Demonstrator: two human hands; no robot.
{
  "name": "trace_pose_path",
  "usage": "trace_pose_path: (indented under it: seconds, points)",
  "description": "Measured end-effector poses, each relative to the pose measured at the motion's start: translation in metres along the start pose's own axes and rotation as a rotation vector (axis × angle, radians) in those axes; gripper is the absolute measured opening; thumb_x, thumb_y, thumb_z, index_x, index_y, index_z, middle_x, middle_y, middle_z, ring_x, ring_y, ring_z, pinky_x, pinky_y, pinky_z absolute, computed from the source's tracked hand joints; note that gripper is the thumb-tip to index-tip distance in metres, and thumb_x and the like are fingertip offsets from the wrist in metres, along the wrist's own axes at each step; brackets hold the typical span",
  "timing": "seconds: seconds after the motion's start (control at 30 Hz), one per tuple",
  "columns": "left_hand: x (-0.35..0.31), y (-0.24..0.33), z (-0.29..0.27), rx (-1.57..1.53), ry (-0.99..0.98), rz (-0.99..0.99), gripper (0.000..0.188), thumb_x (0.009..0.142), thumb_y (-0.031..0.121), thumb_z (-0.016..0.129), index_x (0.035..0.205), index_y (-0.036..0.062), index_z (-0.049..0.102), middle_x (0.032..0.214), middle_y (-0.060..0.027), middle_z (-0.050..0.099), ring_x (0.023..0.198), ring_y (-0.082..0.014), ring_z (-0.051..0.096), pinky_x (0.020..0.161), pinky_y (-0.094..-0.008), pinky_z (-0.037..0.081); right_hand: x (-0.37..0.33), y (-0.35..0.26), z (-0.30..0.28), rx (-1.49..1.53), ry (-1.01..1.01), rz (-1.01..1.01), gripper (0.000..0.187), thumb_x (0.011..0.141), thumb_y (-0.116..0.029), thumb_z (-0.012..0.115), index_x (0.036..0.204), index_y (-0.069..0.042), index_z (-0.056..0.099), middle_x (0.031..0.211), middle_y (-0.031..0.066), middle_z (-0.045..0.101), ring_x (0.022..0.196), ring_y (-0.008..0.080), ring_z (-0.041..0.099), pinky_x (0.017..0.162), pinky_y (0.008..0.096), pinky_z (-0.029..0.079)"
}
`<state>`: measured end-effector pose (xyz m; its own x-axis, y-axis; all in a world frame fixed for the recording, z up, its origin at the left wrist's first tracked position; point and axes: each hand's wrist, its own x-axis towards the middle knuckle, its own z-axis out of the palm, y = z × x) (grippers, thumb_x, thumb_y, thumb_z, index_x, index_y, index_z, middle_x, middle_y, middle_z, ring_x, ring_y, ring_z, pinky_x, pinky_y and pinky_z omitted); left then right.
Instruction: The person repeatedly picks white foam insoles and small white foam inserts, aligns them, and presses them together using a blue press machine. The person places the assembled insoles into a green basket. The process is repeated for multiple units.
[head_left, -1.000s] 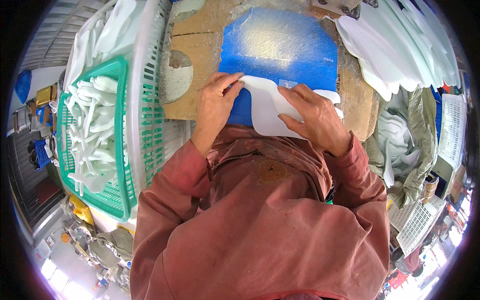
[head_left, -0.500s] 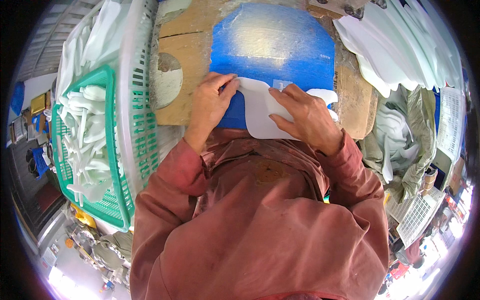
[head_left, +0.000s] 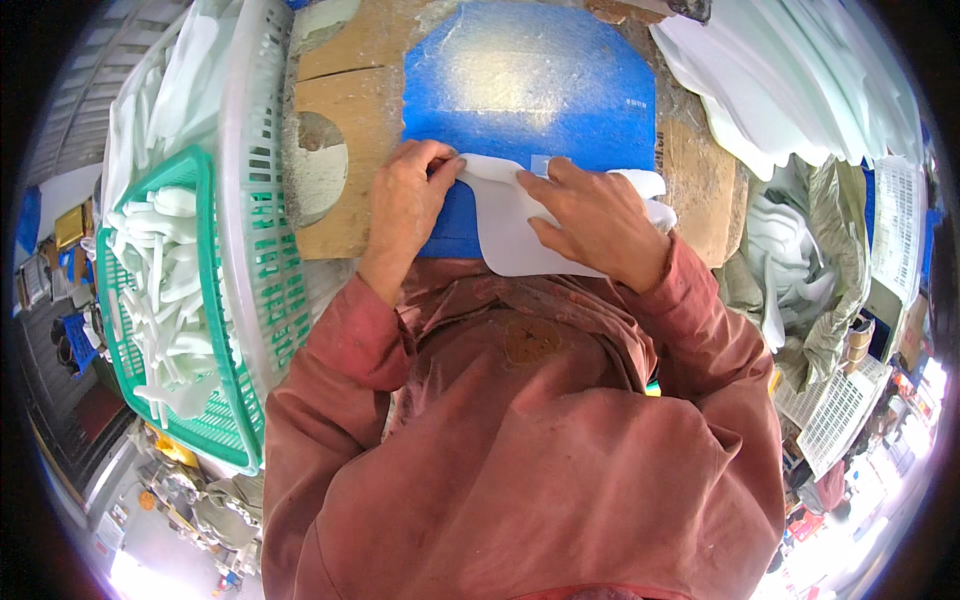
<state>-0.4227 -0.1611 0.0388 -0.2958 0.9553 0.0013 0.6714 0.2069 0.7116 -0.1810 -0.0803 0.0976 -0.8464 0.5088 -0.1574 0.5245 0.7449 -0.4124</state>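
Head view: at our left we have a white slotted crate [head_left: 240, 160] and a green basket [head_left: 210, 250] of white pieces. Before us, a blue sheet [head_left: 540, 85] lies on brown cardboard [head_left: 365, 110]. A smooth white curved panel [head_left: 507, 228] overlaps the sheet's near edge. Our right hand [head_left: 603, 215] covers its right side, thumb and forefinger apart; we cannot tell whether the hidden fingers grip. Our left hand [head_left: 405, 200] pinches its upper left tip.

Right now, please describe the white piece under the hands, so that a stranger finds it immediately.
Find the blue sheet at top middle, then its lower end. There is the white piece, with the left hand at its narrow tip and the right hand over it. Unlike the white pieces in the green basket, it has both hands on it.
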Motion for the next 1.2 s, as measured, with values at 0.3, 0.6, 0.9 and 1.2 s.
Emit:
trace_pose_path:
  seconds: [0.3, 0.6, 0.9, 1.2]
  points:
    - [-0.004, 0.03, -0.022, 0.096, 0.091, 0.13, 0.019, 0.093, 0.013, 0.078, 0.111, 0.0061, 0.075, 0.099, -0.0125, 0.074, 0.084, -0.0252, 0.072, 0.073, -0.0371, 0.057, 0.008, 0.004, 0.007, -0.061, -0.032, -0.018, 0.046, 0.088, -0.019, 0.07, 0.132, -0.005, 0.068, 0.099, 0.0146, 0.066, 0.081, 0.0343, 0.071, 0.069, 0.0455, 0.058]
    - [0.008, 0.06, 0.015, 0.15, -0.218, 0.313, 0.025, 0.097, 0.012, 0.069, 0.121, 0.0079, 0.074, 0.099, -0.016, 0.071, 0.09, -0.0374, 0.071, 0.076, -0.0467, 0.058, -0.004, 0.01, -0.01, -0.048, -0.008, -0.087, 0.022, 0.093, -0.021, 0.071, 0.108, -0.006, 0.075, 0.104, 0.0164, 0.071, 0.089, 0.0359, 0.075, 0.075, 0.0467, 0.06]
    - [-0.019, 0.064, 0.02, 0.221, -0.166, 0.37, 0.034, 0.089, 0.023, 0.082, 0.121, 0.0117, 0.079, 0.106, -0.0087, 0.069, 0.097, -0.0302, 0.068, 0.083, -0.0409, 0.058, -0.082, 0.038, -0.01, 0.629, 0.41, 0.4, 0.023, 0.096, -0.014, 0.075, 0.116, -0.003, 0.075, 0.109, 0.0162, 0.077, 0.095, 0.0275, 0.077, 0.082, 0.0374, 0.062]
    - [-0.025, 0.067, 0.031, 0.282, -0.053, 0.386, 0.032, 0.082, 0.019, 0.088, 0.112, 0.0104, 0.081, 0.103, -0.0071, 0.066, 0.094, -0.028, 0.068, 0.083, -0.0396, 0.058, -0.072, 0.048, 0.01, 0.583, 0.516, 0.499, 0.021, 0.096, -0.012, 0.076, 0.115, -0.003, 0.075, 0.105, 0.0111, 0.074, 0.089, 0.0196, 0.073, 0.076, 0.0319, 0.058]
